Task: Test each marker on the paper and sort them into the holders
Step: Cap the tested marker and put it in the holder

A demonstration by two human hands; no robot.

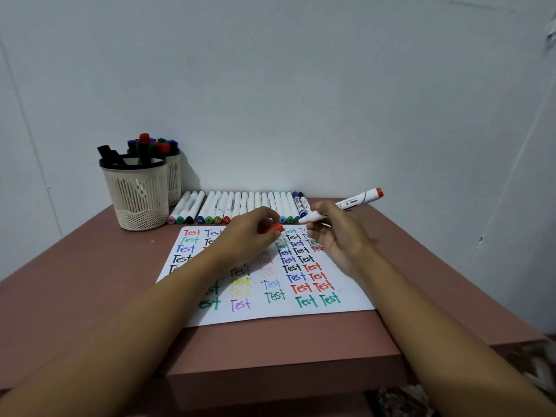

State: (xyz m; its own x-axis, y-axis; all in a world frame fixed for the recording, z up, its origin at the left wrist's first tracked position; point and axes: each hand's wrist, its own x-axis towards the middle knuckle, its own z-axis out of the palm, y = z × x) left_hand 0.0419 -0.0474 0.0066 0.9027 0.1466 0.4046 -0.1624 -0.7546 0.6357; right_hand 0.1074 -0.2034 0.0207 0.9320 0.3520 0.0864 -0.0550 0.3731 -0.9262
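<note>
My right hand [337, 233] grips a white marker with a red end [359, 200] above the paper's far right corner, its uncapped tip pointing left. My left hand [249, 233] pinches the marker's red cap [275, 228] just left of that tip, a small gap between them. The white paper [270, 314] lies under both hands, covered in rows of "Test" in red, green, blue, black, yellow and purple. Two beige slotted holders stand at the far left: the front holder [138, 197] has black markers, the rear holder [174, 179] has mixed colours.
A row of several white markers [240, 204] with coloured caps lies along the wall behind the paper. The brown table [75, 284] ends at a front edge near me and a right edge past the paper. A pale wall closes the back.
</note>
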